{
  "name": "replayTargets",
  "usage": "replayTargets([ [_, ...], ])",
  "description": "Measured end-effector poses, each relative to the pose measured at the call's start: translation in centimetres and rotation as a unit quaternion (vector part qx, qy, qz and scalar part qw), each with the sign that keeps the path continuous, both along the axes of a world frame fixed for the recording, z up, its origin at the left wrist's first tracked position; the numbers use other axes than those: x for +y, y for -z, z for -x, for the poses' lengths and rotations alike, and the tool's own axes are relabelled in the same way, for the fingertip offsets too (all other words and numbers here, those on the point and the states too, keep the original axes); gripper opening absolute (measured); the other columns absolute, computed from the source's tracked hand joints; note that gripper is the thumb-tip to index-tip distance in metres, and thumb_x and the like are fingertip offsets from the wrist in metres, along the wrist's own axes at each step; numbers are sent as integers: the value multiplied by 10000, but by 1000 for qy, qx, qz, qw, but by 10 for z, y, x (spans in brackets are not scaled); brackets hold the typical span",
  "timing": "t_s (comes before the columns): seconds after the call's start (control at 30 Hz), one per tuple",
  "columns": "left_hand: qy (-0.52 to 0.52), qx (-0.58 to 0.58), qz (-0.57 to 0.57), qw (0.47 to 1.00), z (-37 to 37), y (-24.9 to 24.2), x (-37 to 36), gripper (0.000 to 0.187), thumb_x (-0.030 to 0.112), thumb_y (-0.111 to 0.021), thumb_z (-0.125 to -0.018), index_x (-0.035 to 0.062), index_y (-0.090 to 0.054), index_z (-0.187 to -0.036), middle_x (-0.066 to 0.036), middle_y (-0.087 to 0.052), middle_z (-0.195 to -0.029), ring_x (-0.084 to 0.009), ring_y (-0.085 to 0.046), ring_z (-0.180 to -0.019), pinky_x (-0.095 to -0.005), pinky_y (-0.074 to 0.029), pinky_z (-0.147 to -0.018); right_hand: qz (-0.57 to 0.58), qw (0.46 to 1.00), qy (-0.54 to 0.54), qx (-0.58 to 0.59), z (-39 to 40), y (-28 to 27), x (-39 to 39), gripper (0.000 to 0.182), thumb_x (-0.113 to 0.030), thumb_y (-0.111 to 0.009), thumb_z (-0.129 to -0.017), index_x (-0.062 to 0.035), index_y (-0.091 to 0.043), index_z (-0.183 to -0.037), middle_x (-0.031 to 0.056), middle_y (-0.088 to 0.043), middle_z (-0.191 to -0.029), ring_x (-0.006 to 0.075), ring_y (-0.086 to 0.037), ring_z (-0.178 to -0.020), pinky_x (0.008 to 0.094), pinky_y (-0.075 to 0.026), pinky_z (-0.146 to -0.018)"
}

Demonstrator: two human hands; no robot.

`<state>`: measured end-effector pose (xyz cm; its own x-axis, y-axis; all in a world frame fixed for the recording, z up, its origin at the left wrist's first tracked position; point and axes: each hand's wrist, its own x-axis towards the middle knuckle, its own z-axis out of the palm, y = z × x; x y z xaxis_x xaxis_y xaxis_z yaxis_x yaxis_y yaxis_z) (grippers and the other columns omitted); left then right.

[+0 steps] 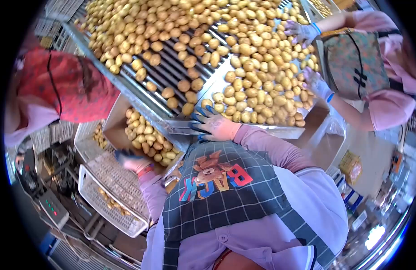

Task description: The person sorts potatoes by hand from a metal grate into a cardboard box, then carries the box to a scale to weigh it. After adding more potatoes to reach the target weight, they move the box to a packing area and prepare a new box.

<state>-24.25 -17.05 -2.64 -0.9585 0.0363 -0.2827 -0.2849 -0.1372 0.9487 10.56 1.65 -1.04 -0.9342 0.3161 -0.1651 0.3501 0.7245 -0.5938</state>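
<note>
A big metal sorting tray (127,87) runs across the top of the view. It has dark rollers (172,67) in the middle, and it is covered with a great many yellow potatoes (257,58). The potatoes lie thick on the far side and on the flat part at the right.

Next in size is the person's own body at the bottom, in a purple top and a checked apron (226,189) with a bear picture on it.

A co-worker in pink (388,103) stands at the right of the tray, with a patterned apron. This person's two gloved hands rest among the potatoes at the tray's right edge. Another person in a red patterned cap (63,85) is at the left.

Below the tray sits a brown box (113,126) with more potatoes (147,137) inside. Near it, lower left, is a white plastic crate (111,193).

The right hand (214,125) wears a pink glove with blue fingertips. It lies flat and open on the near metal edge of the tray, fingers spread, just beside the closest potatoes. It holds nothing.

The left hand (131,159) is also gloved. It is down by the corner of the brown box, just beside the potatoes in it. It is blurry, so I cannot tell if it is gripping anything.
</note>
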Motion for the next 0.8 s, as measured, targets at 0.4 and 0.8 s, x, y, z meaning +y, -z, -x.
replayTargets([
  [0.4, 520, 445, 401, 609, -148, 6, 166, 656, 312, -691, -793, 115, -467, -1377, -293, -276, -1475, -431, -334, -1336, -437, -319, -1082, -198, 832, 501, -133, -210, 22, 3, 513, -339, -549, -885, -142, -471, -1352, 237, -436, -1374, 406, -376, -1300, 507, -270, -1101],
  [0.8, 504, 500, 431, 557, -147, 14, 160, 629, 370, -649, -840, 98, -477, -1380, -303, -299, -1457, -457, -336, -1315, -481, -299, -1081, -81, 627, 771, 73, -254, -27, -52, 281, -95, -638, -806, -16, -657, -1075, 150, -676, -971, 283, -649, -878, 344, -499, -832],
])
